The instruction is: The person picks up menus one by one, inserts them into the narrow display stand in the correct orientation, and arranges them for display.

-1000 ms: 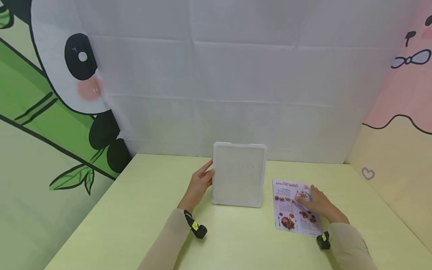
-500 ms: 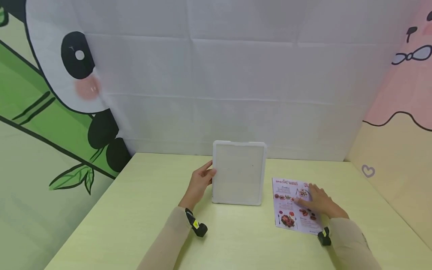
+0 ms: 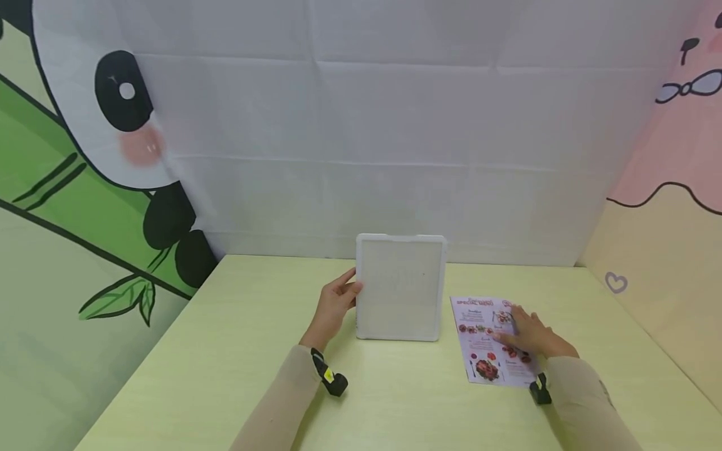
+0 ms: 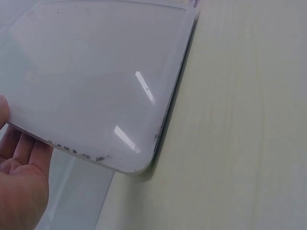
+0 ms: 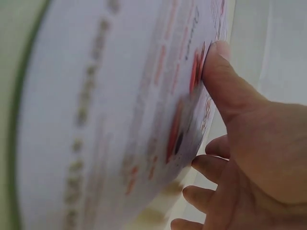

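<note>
A flat white-framed panel (image 3: 399, 294) stands upright at the middle of the table, its face pale and glossy. My left hand (image 3: 331, 307) grips its left edge, thumb on the front and fingers behind. Dark worn marks run along that edge of the panel (image 4: 81, 62) in the left wrist view. To the right, a printed menu sheet (image 3: 476, 344) lies on the table with its "SPECIAL MENU" heading at the far end. Over its right side rests my right hand (image 3: 533, 335), fingers spread. Up close, the thumb of the right hand (image 5: 268, 143) touches the print.
Both things are on a pale yellow table (image 3: 225, 363). A white sheet (image 3: 383, 125) hangs behind its far edge. Painted walls flank it, with a panda (image 3: 124, 94) on the left and a pink figure (image 3: 677, 144) on the right.
The menu sheet has turned slightly counterclockwise, its top shifting left under my right hand, which moves a little with it. My left hand keeps its grip on the panel.
</note>
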`<state>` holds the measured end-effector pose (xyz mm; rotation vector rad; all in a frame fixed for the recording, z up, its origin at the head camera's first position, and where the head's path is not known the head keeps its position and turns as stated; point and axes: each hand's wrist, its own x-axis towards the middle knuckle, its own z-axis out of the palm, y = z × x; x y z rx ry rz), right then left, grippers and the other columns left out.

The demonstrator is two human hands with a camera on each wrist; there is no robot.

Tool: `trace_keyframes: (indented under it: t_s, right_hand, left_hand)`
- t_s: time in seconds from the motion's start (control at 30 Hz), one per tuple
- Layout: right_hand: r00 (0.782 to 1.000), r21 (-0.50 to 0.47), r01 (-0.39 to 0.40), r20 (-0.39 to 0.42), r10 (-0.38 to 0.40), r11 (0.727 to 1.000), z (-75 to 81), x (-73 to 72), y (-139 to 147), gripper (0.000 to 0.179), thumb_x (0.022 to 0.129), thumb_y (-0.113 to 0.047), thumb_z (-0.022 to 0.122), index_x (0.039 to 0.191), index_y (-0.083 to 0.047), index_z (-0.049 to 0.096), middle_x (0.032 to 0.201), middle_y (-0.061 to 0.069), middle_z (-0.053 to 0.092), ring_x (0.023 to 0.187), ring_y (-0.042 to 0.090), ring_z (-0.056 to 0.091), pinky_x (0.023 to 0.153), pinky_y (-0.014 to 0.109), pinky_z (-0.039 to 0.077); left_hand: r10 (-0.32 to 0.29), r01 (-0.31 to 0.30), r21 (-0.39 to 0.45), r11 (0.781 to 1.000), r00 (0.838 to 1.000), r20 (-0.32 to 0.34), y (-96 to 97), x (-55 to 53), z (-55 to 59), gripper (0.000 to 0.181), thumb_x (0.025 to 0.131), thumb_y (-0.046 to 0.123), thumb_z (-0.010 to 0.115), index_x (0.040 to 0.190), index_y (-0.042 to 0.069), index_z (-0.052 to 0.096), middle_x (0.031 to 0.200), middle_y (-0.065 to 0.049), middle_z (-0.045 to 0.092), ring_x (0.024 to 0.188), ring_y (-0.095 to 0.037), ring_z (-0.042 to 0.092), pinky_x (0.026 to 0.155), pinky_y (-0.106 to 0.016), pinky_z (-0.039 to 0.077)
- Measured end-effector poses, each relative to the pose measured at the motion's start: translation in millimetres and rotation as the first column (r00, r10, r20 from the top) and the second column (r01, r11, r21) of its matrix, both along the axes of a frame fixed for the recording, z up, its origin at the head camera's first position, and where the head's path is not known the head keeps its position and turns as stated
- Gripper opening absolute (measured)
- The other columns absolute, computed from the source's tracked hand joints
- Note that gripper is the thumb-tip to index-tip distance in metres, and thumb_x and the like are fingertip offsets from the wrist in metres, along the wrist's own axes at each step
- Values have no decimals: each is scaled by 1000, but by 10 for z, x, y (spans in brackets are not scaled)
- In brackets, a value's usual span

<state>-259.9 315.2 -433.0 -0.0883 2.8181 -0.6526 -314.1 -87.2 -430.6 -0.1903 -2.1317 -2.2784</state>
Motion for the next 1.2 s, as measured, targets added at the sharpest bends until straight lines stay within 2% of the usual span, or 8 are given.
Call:
trace_keyframes:
  t_s: [0.2,0.43,0.53,0.63,0.73,0.83,1.03,1.2]
  right_hand:
    - [1000,11,-7,-27,7,1000,15,4,-23,100,89,-46,64,145,17,10,148,41,10,132,64,4,102,79,9]
    - [999,-13,-17,-48,17,1000,-20,-27,-19,98,89,-41,66,144,17,11,138,42,33,132,62,13,101,80,10]
    - [999,-24,-15,-45,14,1000,-46,-53,-13,99,89,-41,67,145,17,9,140,44,28,132,63,14,101,79,10]
    - [1000,-49,8,-22,-9,999,-43,-50,-34,99,90,-38,66,147,15,6,142,45,24,124,57,37,102,74,26]
    - [999,-99,48,6,-48,994,-16,-25,-78,96,91,-31,66,149,11,2,144,41,27,108,41,54,96,62,42]
    - [998,-138,65,-1,-66,988,9,-10,-125,95,91,-23,68,149,10,1,141,38,34,103,34,56,96,59,44]
    - [995,-112,81,-57,-88,990,29,-27,-160,95,87,-17,71,146,17,5,136,41,35,108,42,53,101,64,38]
    - [991,-121,91,-85,-102,989,29,-56,-167,83,85,-12,72,142,19,21,115,35,53,92,34,60,87,54,51]
  left_hand:
    - [-2,2,-4,1000,1000,-6,-3,16,10,52,92,21,63,142,14,49,123,-19,64,101,-18,66,87,-36,57]
    - [-5,5,-4,1000,1000,-7,2,29,29,49,95,18,61,142,14,49,123,-20,64,101,-17,66,88,-37,56]
    - [-5,5,-4,1000,1000,-8,2,24,24,50,94,19,61,142,14,49,123,-20,64,101,-17,66,88,-37,57]
    - [-10,10,-4,1000,1000,-4,-1,11,11,52,93,22,62,142,15,48,123,-19,64,103,-18,66,89,-37,56]
    - [-14,14,-6,1000,1000,-6,-2,8,10,54,92,24,63,143,15,48,124,-18,64,105,-20,65,89,-37,56]
    - [-15,15,-6,1000,1000,-8,-4,11,12,53,93,23,62,143,14,47,124,-18,64,106,-21,65,90,-38,55]
    - [-26,26,-5,1000,1000,-13,5,26,23,54,93,23,62,144,13,46,126,-19,62,109,-23,64,92,-38,55]
    - [-28,28,-4,1000,999,-17,8,31,27,56,92,25,63,144,13,46,126,-19,62,110,-25,64,92,-38,55]
